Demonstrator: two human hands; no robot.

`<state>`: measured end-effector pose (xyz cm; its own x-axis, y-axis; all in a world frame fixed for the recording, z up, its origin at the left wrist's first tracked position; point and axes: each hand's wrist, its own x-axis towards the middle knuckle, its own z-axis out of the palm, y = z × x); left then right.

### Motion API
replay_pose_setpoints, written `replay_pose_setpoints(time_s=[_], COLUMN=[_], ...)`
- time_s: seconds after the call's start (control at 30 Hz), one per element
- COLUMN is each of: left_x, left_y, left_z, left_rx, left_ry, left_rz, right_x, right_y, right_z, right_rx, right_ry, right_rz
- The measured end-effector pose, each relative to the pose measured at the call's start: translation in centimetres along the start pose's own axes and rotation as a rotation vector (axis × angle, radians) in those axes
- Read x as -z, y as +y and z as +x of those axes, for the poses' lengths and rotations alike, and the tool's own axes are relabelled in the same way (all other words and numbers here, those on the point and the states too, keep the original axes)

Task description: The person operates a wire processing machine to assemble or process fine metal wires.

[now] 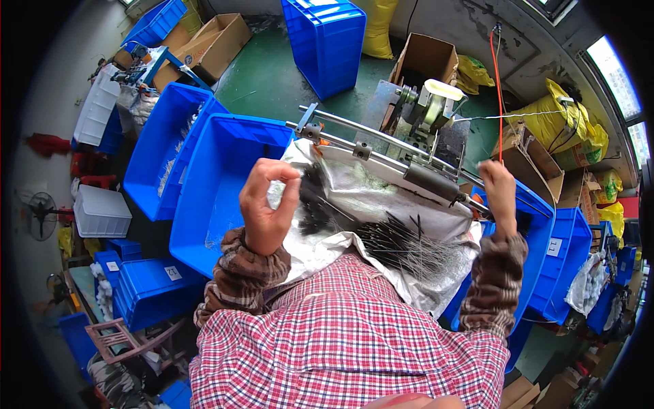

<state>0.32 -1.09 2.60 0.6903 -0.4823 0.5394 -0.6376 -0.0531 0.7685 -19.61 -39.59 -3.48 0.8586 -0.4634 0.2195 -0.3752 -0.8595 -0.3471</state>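
The single view looks from the person's head, downward and a little forward. The checked garment (340,341) is very near below, the left hand (267,213) and the right hand (501,194) are near, and the wide fisheye reaches far to the fan (43,207) and the window (616,78).

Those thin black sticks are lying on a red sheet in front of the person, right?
Not quite: the sheet is white, not red, as the head view shows. The thin black sticks do lie on it, in front of the person.
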Motion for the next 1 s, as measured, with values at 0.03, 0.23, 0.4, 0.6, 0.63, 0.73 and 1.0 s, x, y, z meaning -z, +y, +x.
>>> replay_pose_setpoints(time_s=[0.03, 0.23, 0.4, 0.6, 0.63, 0.73, 1.0], left_x=[-1.0, -10.7, -11.4, -7.3, -6.8, -5.7, -5.1], left_y=[0.6, 1.1, -0.5, -9.2, -10.1, -11.9, -12.5], left_z=[0.2, -0.3, 0.6, -1.3, -1.7, -3.0, -3.3], left_rx=[0.044, 0.260, 0.258, 0.083, 0.049, 0.125, 0.145], left_ry=[0.031, -0.221, -0.245, -0.335, -0.323, -0.419, -0.422], left_rz=[-0.084, -0.534, -0.428, 0.351, 0.518, 0.682, 0.768], right_x=[1.9, 2.4, -2.3, -7.6, -7.9, -8.5, -8.7], right_y=[-1.3, -14.5, -13.7, -4.1, -3.7, -3.1, -2.9], right_z=[-1.1, -2.5, -0.4, 4.6, 5.0, 5.6, 6.0], right_rx=[-0.001, 0.218, 0.314, 0.179, 0.183, 0.165, 0.175], right_ry=[0.000, -0.151, 0.078, 0.221, 0.222, 0.214, 0.252], right_rz=[-0.003, 0.574, 0.477, -0.243, -0.241, -0.345, -0.328])
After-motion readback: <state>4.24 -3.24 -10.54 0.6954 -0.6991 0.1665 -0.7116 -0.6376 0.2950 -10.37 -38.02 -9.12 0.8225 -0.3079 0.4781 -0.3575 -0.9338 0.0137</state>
